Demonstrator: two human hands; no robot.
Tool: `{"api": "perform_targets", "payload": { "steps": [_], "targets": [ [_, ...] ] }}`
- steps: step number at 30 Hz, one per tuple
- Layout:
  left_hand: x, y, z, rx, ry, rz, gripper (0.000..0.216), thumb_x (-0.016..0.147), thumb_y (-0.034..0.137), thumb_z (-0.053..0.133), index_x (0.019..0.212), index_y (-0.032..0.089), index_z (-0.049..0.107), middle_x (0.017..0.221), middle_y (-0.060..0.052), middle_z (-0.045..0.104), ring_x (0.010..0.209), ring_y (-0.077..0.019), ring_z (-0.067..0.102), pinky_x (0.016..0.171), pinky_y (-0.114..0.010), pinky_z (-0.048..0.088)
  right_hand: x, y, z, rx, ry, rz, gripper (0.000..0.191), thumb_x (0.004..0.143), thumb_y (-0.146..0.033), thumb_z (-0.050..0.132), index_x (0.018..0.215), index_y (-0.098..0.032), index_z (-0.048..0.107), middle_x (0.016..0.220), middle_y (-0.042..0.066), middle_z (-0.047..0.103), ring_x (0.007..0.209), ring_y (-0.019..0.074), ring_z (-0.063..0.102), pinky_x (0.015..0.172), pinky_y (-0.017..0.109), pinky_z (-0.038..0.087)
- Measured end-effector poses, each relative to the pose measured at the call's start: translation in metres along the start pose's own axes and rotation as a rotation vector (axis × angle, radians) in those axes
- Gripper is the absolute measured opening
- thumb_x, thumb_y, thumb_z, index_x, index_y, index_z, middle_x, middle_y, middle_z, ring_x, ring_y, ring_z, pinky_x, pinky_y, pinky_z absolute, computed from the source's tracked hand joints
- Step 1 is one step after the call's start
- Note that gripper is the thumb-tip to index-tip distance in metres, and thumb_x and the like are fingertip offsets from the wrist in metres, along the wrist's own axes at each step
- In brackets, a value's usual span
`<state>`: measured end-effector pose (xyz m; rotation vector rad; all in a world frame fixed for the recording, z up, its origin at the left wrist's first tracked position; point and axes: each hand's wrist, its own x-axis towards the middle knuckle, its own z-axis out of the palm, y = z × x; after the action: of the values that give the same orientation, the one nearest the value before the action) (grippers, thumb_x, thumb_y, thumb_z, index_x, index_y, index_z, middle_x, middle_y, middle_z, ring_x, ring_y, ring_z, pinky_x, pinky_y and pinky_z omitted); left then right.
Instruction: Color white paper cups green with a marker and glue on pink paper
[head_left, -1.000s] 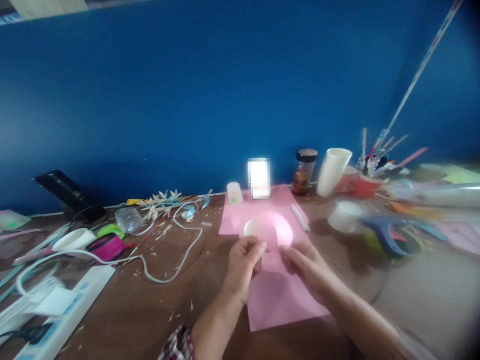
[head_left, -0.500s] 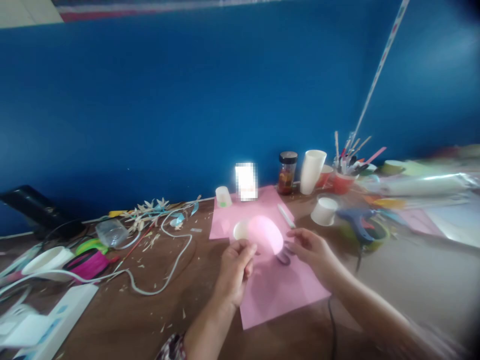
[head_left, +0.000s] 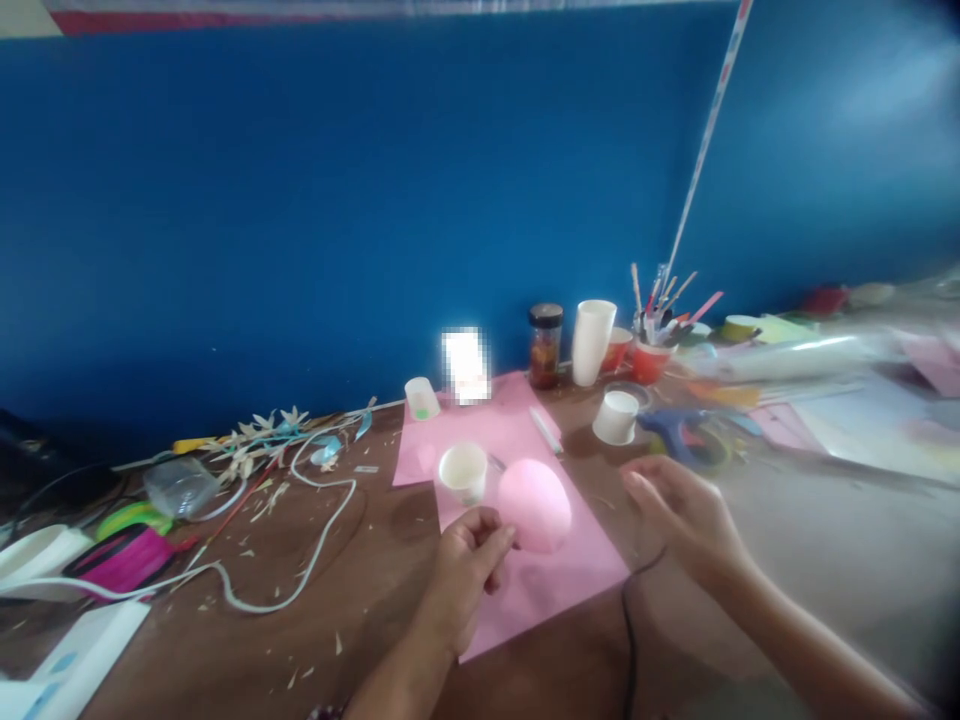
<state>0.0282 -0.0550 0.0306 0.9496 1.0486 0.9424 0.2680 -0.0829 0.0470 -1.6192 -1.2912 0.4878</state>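
Observation:
Pinched between the thumb and fingers of my left hand (head_left: 476, 560) is a round pink paper piece (head_left: 536, 505), held just over a pink paper sheet (head_left: 540, 600). Directly behind that hand a white paper cup (head_left: 463, 472) stands upright on the sheet. Off to the right, above the brown table, my right hand (head_left: 679, 510) is loosely curved with nothing visible in it. Nearest to it lies a blue glue gun (head_left: 679, 430), partly blurred, beside a small white cup (head_left: 616, 417) standing upside down.
At the back stand a dark-lidded jar (head_left: 545, 345), a tall white cup (head_left: 593, 342) and a red cup (head_left: 651, 360) full of tools. A white cable (head_left: 330, 520) loops across the left side, near a power strip (head_left: 82, 660). A black cord (head_left: 628, 620) runs at the front.
My right hand has moved away from the pink piece toward the right. My left hand still holds the piece, now lower and clear of the white cup. The view has turned slightly right.

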Motion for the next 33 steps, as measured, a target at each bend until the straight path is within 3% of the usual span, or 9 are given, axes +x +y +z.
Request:
{"api": "perform_targets", "payload": {
  "steps": [4, 8, 12, 16, 22, 24, 27, 30, 33],
  "targets": [
    [-0.001, -0.006, -0.005, 0.072, 0.011, -0.016, 0.030, 0.067, 0.037, 0.075, 0.073, 0.016, 0.054, 0.051, 0.007, 0.050, 0.039, -0.0029, 0.032, 0.041, -0.019, 0.020, 0.012, 0.013, -0.008, -0.268, -0.115, -0.175, 0.021, 0.080, -0.042, 0.063, 0.084, -0.023, 0.069, 0.081, 0.005, 0.069, 0.071, 0.0213, 0.061, 0.062, 0.032, 0.046],
    [-0.003, -0.005, -0.011, 0.088, 0.040, -0.025, 0.031, 0.069, 0.038, 0.074, 0.075, 0.015, 0.055, 0.051, 0.007, 0.048, 0.042, -0.0032, 0.032, 0.043, -0.018, 0.021, 0.017, 0.028, -0.017, -0.238, -0.038, -0.181, 0.017, 0.083, -0.032, 0.055, 0.088, -0.021, 0.067, 0.082, 0.006, 0.065, 0.062, 0.0176, 0.058, 0.059, 0.031, 0.047],
    [-0.003, -0.006, -0.014, 0.078, 0.063, -0.032, 0.033, 0.064, 0.040, 0.077, 0.071, 0.015, 0.055, 0.050, 0.008, 0.046, 0.041, -0.0032, 0.031, 0.042, -0.019, 0.020, 0.017, 0.027, -0.016, -0.164, -0.162, -0.226, 0.020, 0.079, -0.026, 0.059, 0.096, -0.022, 0.070, 0.110, 0.010, 0.064, 0.088, 0.0234, 0.064, 0.075, 0.036, 0.051],
    [-0.004, -0.008, -0.013, 0.062, 0.124, -0.028, 0.032, 0.064, 0.039, 0.076, 0.071, 0.016, 0.056, 0.047, 0.009, 0.043, 0.039, -0.0030, 0.029, 0.043, -0.018, 0.017, 0.011, 0.007, -0.007, 0.228, -0.371, 0.024, 0.027, 0.084, -0.041, 0.061, 0.102, -0.022, 0.066, 0.093, 0.007, 0.070, 0.081, 0.0224, 0.067, 0.073, 0.037, 0.054],
    [-0.010, -0.009, -0.017, 0.072, 0.128, -0.019, 0.033, 0.064, 0.040, 0.076, 0.077, 0.016, 0.057, 0.050, 0.009, 0.044, 0.039, -0.0029, 0.029, 0.043, -0.018, 0.018, 0.007, -0.001, 0.001, 0.863, -0.358, 0.336, 0.032, 0.091, -0.044, 0.053, 0.115, -0.024, 0.060, 0.124, 0.011, 0.064, 0.102, 0.0239, 0.067, 0.086, 0.041, 0.054],
    [-0.015, -0.008, -0.024, 0.070, 0.096, -0.033, 0.036, 0.064, 0.042, 0.078, 0.079, 0.016, 0.057, 0.052, 0.009, 0.045, 0.040, -0.0030, 0.029, 0.042, -0.018, 0.019, 0.004, 0.002, 0.002, 0.753, -0.424, 0.307, 0.033, 0.092, -0.045, 0.050, 0.113, -0.022, 0.061, 0.113, 0.011, 0.069, 0.094, 0.0230, 0.069, 0.080, 0.039, 0.055],
    [-0.025, -0.006, -0.036, 0.073, 0.065, -0.042, 0.038, 0.066, 0.044, 0.077, 0.085, 0.016, 0.059, 0.053, 0.008, 0.045, 0.043, -0.0038, 0.030, 0.043, -0.018, 0.021, -0.002, 0.007, 0.005, 0.262, -0.508, 0.073, 0.031, 0.091, -0.043, 0.051, 0.103, -0.019, 0.066, 0.089, 0.009, 0.072, 0.078, 0.0223, 0.068, 0.070, 0.035, 0.053],
    [-0.034, -0.002, -0.049, 0.089, 0.091, -0.018, 0.040, 0.067, 0.047, 0.076, 0.086, 0.015, 0.061, 0.052, 0.009, 0.043, 0.044, -0.0041, 0.028, 0.043, -0.018, 0.021, -0.008, 0.009, 0.010, -0.182, -0.506, -0.230, 0.023, 0.088, -0.033, 0.056, 0.102, -0.019, 0.069, 0.095, 0.009, 0.072, 0.087, 0.0252, 0.067, 0.077, 0.037, 0.050],
    [-0.042, 0.001, -0.061, 0.119, 0.146, -0.011, 0.041, 0.067, 0.049, 0.075, 0.085, 0.015, 0.062, 0.049, 0.009, 0.040, 0.043, -0.0043, 0.027, 0.044, -0.018, 0.020, -0.008, 0.004, 0.019, -0.354, -0.535, -0.389, 0.025, 0.089, -0.025, 0.054, 0.109, -0.019, 0.067, 0.108, 0.011, 0.070, 0.099, 0.0264, 0.064, 0.085, 0.037, 0.048]
  ]
}}
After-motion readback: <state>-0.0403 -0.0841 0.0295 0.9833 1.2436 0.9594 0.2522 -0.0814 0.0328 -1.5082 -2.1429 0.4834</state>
